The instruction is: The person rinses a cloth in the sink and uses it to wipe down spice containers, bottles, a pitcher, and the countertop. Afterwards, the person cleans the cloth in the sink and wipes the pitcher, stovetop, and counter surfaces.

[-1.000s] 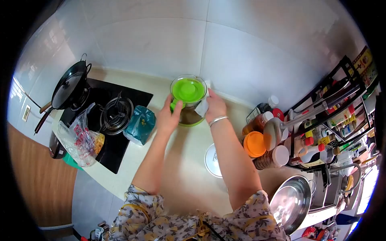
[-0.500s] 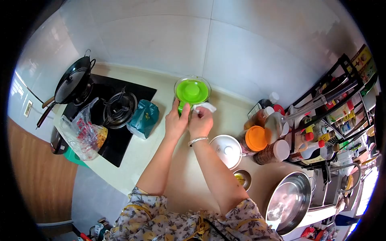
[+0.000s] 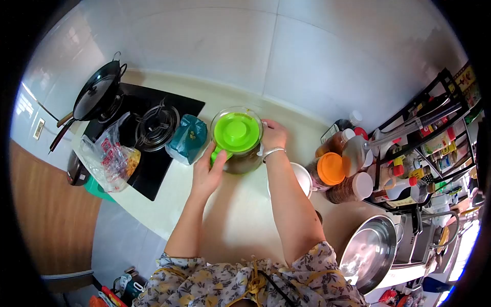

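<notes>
A glass jug point(image 3: 243, 163) with a bright green lid point(image 3: 236, 132) stands near the middle of the counter. Its green handle points toward me, and my left hand point(image 3: 207, 174) is closed around it, thumb on top. Pressed to the jug's right side is my right hand point(image 3: 275, 135), its fingers closed on a white cloth point(image 3: 261, 151), which mostly hides behind the hand and the glass. A green plastic bag point(image 3: 187, 138) sits just left of the jug. A white lidded pot point(image 3: 300, 176) is partly covered by my right forearm.
On the left, a black gas stove point(image 3: 153, 176) carries a dark wok point(image 3: 95, 94) and a clear plastic bag point(image 3: 110, 161). Several jars, one with an orange lid point(image 3: 331, 169), stand right beside a black rack point(image 3: 440, 102). A large steel basin point(image 3: 371, 245) lies near the sink point(image 3: 409, 240).
My right hand, with the white cloth, has moved from beside the handle round to the jug's right side. The jug appears lower and nearer; my left hand stays at its handle.
</notes>
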Demonstrator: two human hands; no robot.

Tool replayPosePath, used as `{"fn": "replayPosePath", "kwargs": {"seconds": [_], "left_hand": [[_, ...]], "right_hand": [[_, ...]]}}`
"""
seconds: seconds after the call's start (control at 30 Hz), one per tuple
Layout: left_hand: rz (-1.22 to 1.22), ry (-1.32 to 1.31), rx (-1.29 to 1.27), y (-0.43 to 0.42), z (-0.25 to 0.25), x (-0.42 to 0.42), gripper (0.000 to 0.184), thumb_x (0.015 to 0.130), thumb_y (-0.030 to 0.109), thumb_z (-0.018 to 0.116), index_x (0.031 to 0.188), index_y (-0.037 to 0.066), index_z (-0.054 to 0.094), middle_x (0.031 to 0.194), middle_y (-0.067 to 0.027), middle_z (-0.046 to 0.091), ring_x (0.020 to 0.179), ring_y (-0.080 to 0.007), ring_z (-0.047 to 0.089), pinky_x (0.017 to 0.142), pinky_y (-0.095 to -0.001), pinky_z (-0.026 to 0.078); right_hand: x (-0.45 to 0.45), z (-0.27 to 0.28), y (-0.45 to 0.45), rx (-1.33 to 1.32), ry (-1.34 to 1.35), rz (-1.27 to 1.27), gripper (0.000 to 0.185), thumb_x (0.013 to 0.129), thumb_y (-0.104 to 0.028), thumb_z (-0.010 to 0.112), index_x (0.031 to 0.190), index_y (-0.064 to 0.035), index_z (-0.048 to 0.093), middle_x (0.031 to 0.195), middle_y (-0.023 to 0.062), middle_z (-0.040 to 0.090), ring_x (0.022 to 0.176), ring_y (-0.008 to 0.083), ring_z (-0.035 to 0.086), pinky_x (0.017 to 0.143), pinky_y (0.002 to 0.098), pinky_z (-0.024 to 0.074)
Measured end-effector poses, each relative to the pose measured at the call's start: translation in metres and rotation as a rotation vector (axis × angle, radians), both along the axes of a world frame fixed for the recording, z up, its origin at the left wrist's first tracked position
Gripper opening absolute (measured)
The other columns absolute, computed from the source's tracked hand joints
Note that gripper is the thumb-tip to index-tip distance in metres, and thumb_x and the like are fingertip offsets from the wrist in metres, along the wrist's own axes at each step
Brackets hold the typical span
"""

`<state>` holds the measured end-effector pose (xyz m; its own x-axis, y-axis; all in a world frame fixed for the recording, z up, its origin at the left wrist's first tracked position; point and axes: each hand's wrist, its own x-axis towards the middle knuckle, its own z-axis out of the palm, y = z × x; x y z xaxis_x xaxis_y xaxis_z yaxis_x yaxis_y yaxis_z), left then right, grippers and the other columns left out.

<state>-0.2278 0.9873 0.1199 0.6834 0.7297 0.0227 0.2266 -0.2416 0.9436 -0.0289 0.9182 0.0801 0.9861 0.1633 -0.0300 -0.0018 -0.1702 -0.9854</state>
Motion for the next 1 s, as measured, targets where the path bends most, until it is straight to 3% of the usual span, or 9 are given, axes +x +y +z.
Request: {"fn": "replayPosePath", "kwargs": {"seconds": [0.17,0.23,0.3,0.43,0.5,0.63,0.7,0.87,1.0], "left_hand": [[-0.018,-0.013,-0.004,0.000,0.004,-0.054,0.054,0.088,0.031,0.061,0.128,-0.005,0.051,0.108,-0.0193,0.066,0.100,-0.0229,0.062,0.088,-0.0316,0.046],[-0.043,0.024,-0.020,-0.007,0.019,-0.074,0.052,0.087,0.029,0.064,0.125,-0.004,0.054,0.100,-0.0146,0.068,0.093,-0.0170,0.062,0.085,-0.0294,0.047],[-0.028,0.009,-0.053,-0.006,0.023,-0.092,0.050,0.084,0.027,0.067,0.123,-0.003,0.057,0.093,-0.0102,0.069,0.088,-0.0125,0.061,0.082,-0.0272,0.047],[-0.141,0.076,-0.096,0.003,0.028,-0.123,0.050,0.081,0.027,0.070,0.121,-0.002,0.059,0.092,-0.0073,0.068,0.084,-0.0100,0.059,0.081,-0.0254,0.047],[-0.228,0.118,-0.043,0.007,0.027,-0.133,0.057,0.078,0.036,0.066,0.126,0.005,0.058,0.071,0.0014,0.058,0.056,-0.0048,0.047,0.048,-0.0223,0.040],[-0.246,0.155,-0.080,0.013,0.031,-0.142,0.057,0.074,0.035,0.067,0.124,0.006,0.061,0.072,0.0011,0.058,0.057,-0.0058,0.048,0.050,-0.0231,0.042],[-0.287,0.196,-0.145,0.019,0.036,-0.143,0.053,0.075,0.024,0.067,0.121,-0.001,0.060,0.099,-0.0054,0.066,0.090,-0.0111,0.057,0.084,-0.0270,0.046],[-0.305,0.179,-0.172,0.038,0.027,-0.143,0.046,0.078,0.022,0.065,0.118,0.000,0.062,0.097,-0.0060,0.066,0.087,-0.0105,0.056,0.080,-0.0247,0.045],[-0.254,0.033,0.333,0.033,0.030,-0.135,0.027,0.086,0.015,0.058,0.107,-0.001,0.067,0.090,-0.0085,0.063,0.084,-0.0153,0.057,0.077,-0.0255,0.044]], "right_hand": [[-0.039,-0.027,-0.007,-0.106,-0.138,0.132,0.017,0.084,-0.014,0.059,0.092,-0.0045,0.071,0.086,0.0158,0.069,0.075,0.0314,0.065,0.071,0.0383,0.0506],[-0.075,-0.026,-0.021,-0.239,-0.560,0.050,0.021,0.088,-0.015,0.053,0.101,-0.0034,0.066,0.095,0.0192,0.066,0.087,0.0367,0.062,0.077,0.0420,0.0484],[-0.117,0.002,-0.046,-0.125,-0.191,0.190,0.023,0.092,-0.013,0.049,0.107,-0.0008,0.060,0.102,0.0206,0.062,0.096,0.0380,0.057,0.083,0.0433,0.0448],[-0.178,0.004,-0.074,-0.030,-0.293,0.137,0.021,0.092,-0.009,0.047,0.106,0.0011,0.058,0.102,0.0207,0.059,0.098,0.0375,0.053,0.087,0.0423,0.0421],[-0.197,0.007,-0.080,-0.041,-0.474,0.046,0.015,0.093,-0.006,0.047,0.102,0.0002,0.058,0.095,0.0167,0.060,0.088,0.0310,0.056,0.081,0.0379,0.0444],[-0.175,0.005,-0.076,0.059,-0.460,0.296,0.014,0.093,-0.006,0.048,0.102,-0.0005,0.057,0.094,0.0168,0.061,0.084,0.0308,0.059,0.077,0.0366,0.0468],[-0.156,0.002,-0.075,0.008,-0.365,0.347,0.015,0.094,-0.008,0.048,0.102,-0.0001,0.058,0.093,0.0187,0.063,0.082,0.0305,0.060,0.075,0.0354,0.0473],[-0.157,-0.058,-0.076,-0.004,-0.195,0.392,0.022,0.094,-0.014,0.048,0.104,0.0015,0.059,0.094,0.0227,0.063,0.085,0.0355,0.061,0.076,0.0378,0.0476],[-0.209,-0.052,-0.088,-0.062,-0.243,0.181,0.019,0.093,-0.010,0.047,0.104,0.0000,0.060,0.100,0.0214,0.062,0.090,0.0367,0.059,0.080,0.0387,0.0472]]}}
